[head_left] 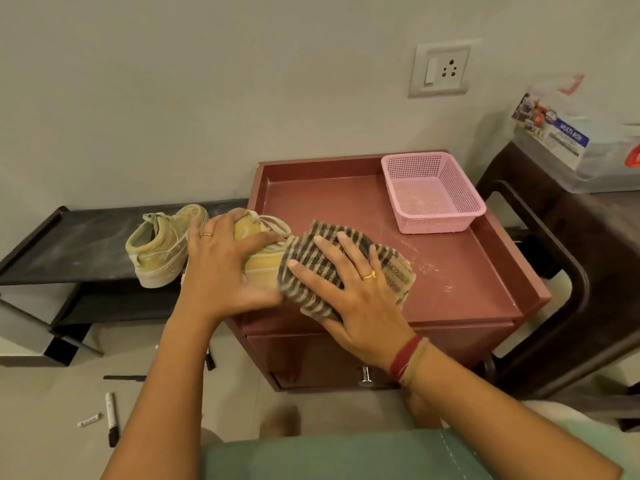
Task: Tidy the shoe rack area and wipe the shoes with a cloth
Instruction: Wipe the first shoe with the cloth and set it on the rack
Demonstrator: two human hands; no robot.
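Plain pale wall (207, 98) with a switch-and-socket plate (440, 69) forms the background. Against it stands a maroon bench (329, 199), a low cabinet with a raised rim round its top and a metal knob (366, 374) on its front. A pink mesh basket (446, 221) sits in the far right corner of the bench top, and pale specks (433, 268) dot the surface near the cloth. At the near left corner of the bench lies a tan lace-up shoe (263, 268), toe pointing right. The left hand (218, 268) grips it over the collar and heel, fingers curved round the far side and thumb lying along the near side. The right hand (349, 296) is spread flat, fingers straight and apart, pressing a brown-and-cream striped cloth (398, 271) down over the toe end of the shoe; the cloth hides the toe entirely. Each hand wears a ring, and red and tan threads (405, 358) circle the right wrist. To the left, just beside the bench, a low black shoe rack (69, 244) carries the second tan shoe (162, 247) — upright, heel toward the camera. On the floor at lower left lie a black-and-white marker (111, 417), a small white one (89, 420) and a black pen (124, 377). At the right stands a dark chair (568, 271) bearing a clear plastic box (568, 147).
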